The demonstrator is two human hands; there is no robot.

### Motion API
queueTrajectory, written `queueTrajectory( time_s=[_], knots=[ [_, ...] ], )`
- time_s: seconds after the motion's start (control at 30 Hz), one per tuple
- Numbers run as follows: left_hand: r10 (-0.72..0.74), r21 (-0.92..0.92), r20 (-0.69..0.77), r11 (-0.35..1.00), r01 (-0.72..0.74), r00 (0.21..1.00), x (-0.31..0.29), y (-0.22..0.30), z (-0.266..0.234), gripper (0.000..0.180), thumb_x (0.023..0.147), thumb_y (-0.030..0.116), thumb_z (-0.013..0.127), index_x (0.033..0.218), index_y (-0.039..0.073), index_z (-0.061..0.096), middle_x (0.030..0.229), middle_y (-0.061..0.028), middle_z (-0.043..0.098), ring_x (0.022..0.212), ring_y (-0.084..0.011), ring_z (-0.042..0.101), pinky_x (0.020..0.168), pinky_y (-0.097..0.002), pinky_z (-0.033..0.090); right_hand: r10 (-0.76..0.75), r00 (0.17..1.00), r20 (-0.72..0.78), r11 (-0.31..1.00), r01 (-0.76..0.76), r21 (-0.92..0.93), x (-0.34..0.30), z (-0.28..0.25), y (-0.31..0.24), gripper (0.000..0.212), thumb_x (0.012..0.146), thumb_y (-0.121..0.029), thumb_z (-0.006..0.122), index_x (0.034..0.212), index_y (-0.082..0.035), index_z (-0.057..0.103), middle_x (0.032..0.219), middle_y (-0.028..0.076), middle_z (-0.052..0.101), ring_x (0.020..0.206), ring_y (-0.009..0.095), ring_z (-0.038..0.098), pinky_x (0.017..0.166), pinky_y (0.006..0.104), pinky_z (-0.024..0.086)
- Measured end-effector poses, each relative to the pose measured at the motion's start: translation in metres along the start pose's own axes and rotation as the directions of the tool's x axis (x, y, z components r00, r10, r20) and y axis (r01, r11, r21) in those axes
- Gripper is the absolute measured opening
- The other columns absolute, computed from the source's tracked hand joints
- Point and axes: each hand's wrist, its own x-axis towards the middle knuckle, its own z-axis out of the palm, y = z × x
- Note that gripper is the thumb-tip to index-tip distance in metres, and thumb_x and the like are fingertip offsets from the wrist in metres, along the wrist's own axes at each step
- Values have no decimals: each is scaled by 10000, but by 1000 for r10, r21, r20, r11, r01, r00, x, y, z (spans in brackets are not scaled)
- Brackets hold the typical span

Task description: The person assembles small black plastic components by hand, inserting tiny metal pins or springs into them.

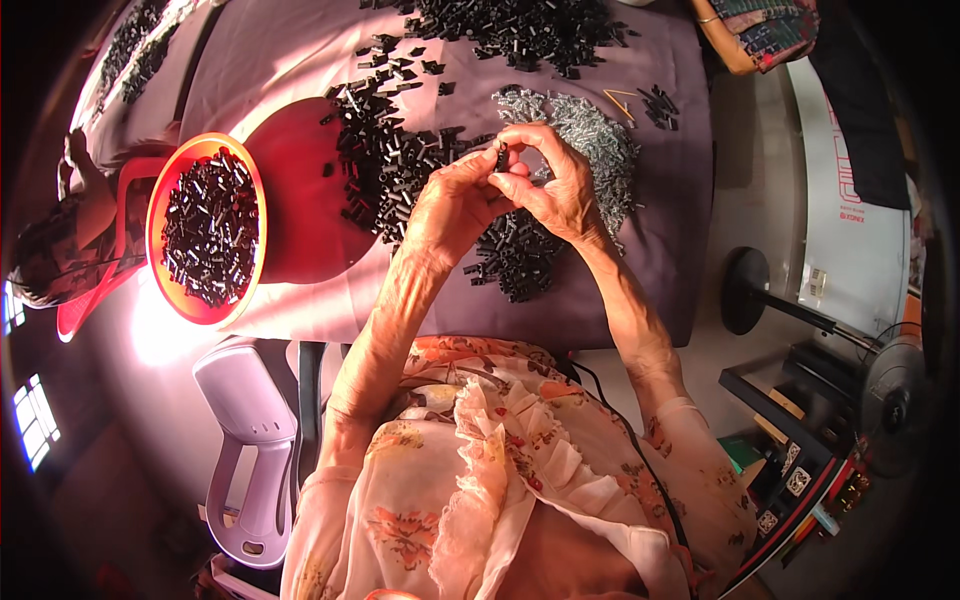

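Observation:
Over the table, my left hand (450,205) and my right hand (560,190) meet at the fingertips. Both are closed in a pinch around a small black plastic piece (502,157), held upright between them. The fingers cover part of it. Just beyond and beside my right hand spreads a heap of small silver metal pieces (605,140), which look like screws. Loose black pieces (375,150) lie in a band left of my left hand. Another pile of black pieces (515,260) sits beneath my wrists, nearer the table's front edge.
A large black heap (520,30) covers the table's far side. An orange-rimmed red tub (262,230) full of black pieces stands at the left. A yellowish rubber band (620,105) lies by a few black pieces (658,107). A lilac plastic chair (245,400) and a black fan (890,400) flank me. Other people sit nearby.

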Motion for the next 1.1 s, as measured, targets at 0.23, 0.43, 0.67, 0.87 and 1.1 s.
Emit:
queueTrajectory(
  time_s=[0.23,0.43,0.67,0.87,1.1],
  knots=[
    [-14,-37,-7,999,14,1000,3,-2,-4,240,870,157,481,1005,-30,547,892,-92,598,838,-173,582,781,-340,482,-8,1000,-7,997,8,-79,1,-3,-4,406,650,-70,704,1007,-57,510,770,49,553,687,164,545,655,283,456],
    [10,-25,-33,1000,-11,999,3,0,-2,230,863,156,497,988,-27,554,899,-94,599,831,-173,584,767,-337,485,-79,988,130,960,110,-258,13,-16,-11,405,636,-109,721,980,-38,520,747,65,554,698,198,548,680,325,451],
    [33,5,-15,999,-33,999,1,0,-1,234,864,164,497,986,-27,556,912,-95,601,841,-178,583,756,-323,485,-223,937,268,840,324,-435,21,-17,-9,288,622,-144,691,825,-30,521,694,63,527,694,223,536,681,341,435],
    [-24,-39,32,999,25,999,-2,-3,-4,230,865,170,492,989,-11,561,938,-87,599,878,-182,573,760,-342,482,-251,948,197,865,310,-393,18,-16,-11,219,618,-95,653,761,-36,497,659,62,502,653,220,526,655,337,432],
    [-4,-34,-41,999,3,999,-1,-6,-4,208,864,163,491,961,-4,568,925,-81,598,876,-178,570,773,-344,473,-286,935,208,832,350,-431,17,-14,-10,188,609,-73,630,708,-42,473,632,58,471,632,220,513,631,335,431]
  ],
)
